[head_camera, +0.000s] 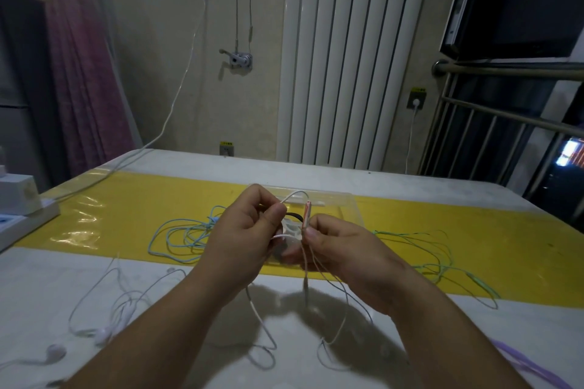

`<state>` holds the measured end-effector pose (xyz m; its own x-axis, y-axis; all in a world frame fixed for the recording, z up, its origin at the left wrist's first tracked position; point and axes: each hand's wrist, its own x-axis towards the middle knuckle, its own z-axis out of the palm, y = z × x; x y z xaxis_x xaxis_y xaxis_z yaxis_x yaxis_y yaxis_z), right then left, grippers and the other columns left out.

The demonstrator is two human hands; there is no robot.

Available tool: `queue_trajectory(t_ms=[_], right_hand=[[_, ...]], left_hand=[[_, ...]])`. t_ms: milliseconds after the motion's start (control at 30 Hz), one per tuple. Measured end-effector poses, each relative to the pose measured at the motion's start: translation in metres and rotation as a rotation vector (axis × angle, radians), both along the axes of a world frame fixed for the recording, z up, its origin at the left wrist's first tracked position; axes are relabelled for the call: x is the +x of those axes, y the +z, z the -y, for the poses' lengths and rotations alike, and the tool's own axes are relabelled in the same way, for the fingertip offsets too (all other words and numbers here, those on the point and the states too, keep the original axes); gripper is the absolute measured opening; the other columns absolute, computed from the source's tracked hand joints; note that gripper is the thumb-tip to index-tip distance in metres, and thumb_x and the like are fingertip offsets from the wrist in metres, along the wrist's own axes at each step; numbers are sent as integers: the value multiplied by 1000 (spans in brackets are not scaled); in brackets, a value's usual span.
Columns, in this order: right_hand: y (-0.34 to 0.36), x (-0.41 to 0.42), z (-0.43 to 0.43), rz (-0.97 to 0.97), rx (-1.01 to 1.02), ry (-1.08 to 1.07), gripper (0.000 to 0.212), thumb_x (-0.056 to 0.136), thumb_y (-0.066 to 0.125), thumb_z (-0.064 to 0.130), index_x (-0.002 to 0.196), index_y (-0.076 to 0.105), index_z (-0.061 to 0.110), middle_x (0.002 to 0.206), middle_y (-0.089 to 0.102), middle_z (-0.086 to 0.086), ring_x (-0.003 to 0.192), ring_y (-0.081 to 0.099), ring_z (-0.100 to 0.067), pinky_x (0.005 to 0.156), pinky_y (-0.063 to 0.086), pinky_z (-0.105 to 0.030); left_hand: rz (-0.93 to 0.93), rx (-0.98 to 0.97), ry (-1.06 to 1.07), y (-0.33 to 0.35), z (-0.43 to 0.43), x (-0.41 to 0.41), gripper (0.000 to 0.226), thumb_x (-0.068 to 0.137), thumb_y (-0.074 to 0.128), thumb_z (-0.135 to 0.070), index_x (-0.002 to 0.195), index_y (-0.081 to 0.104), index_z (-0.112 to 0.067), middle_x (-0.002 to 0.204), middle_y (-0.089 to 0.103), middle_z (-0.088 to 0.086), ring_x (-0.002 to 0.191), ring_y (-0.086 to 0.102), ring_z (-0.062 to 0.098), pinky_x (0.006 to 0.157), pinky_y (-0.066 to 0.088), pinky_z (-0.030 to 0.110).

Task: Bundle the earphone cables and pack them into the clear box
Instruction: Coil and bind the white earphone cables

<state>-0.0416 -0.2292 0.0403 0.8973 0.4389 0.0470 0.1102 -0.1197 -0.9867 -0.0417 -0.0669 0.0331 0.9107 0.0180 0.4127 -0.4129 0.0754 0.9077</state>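
Over the table's middle, my left hand (249, 230) grips a thin white earphone cable (294, 194) that loops out above my fingers. My right hand (341, 249) pinches a pinkish cable at its inline remote (306, 215), and the strands hang down to the table below (335, 325). Behind my hands lies the clear box (344, 208) on the yellow mat, partly hidden; a black band (294, 215) shows between my hands. A blue earphone cable (180, 237) lies tangled on the left, a green one (442, 259) on the right, and a white one (107, 319) at the front left.
A white power strip with a plug (22, 215) sits at the left table edge. A purple cable (531, 366) lies at the front right. The yellow mat (474, 230) crosses the white table. A radiator and metal rail stand behind.
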Motion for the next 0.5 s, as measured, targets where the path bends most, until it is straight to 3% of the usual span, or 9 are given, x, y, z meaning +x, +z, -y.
queue_trajectory(t_ms=[67,100,133,200,367,500], right_hand=[[1,-2,0,-78,55,22,19,101,43,18,90,56,9,74,65,-13,69,64,-25,88,51,-50],[2,-2,1,-112,79,24,19,101,44,19,86,53,10,64,56,-6,56,55,-21,78,54,-48],[4,-3,2,-128,86,11,20,101,45,19,83,50,11,58,46,-1,49,43,-17,64,54,-40],[9,-2,8,-116,70,-46,22,101,45,18,80,48,13,56,35,4,47,29,-13,48,40,-27],[15,1,21,-81,40,-88,21,100,46,16,80,50,10,54,38,3,45,25,-13,46,36,-27],[17,-1,24,-72,-27,-81,24,99,49,17,77,55,10,54,39,1,43,27,-12,47,35,-26]], left_hand=[[17,28,49,-2,-1,1,17,95,52,-6,79,48,-6,50,46,2,40,38,8,40,31,17],[13,31,71,-2,-1,2,18,96,52,-7,78,49,-7,51,49,4,40,39,10,40,32,19],[3,23,95,-3,-2,3,19,96,51,-8,78,48,-8,53,52,7,41,41,13,40,33,20],[-9,-10,157,-4,-6,6,20,98,49,-9,78,48,-9,56,57,9,43,46,18,42,38,25],[64,132,354,-9,-15,11,24,95,54,-14,72,52,-18,54,48,-7,50,40,13,51,33,32],[125,152,420,-5,-15,9,23,95,55,-14,72,53,-17,55,46,-14,52,37,6,53,31,26]])
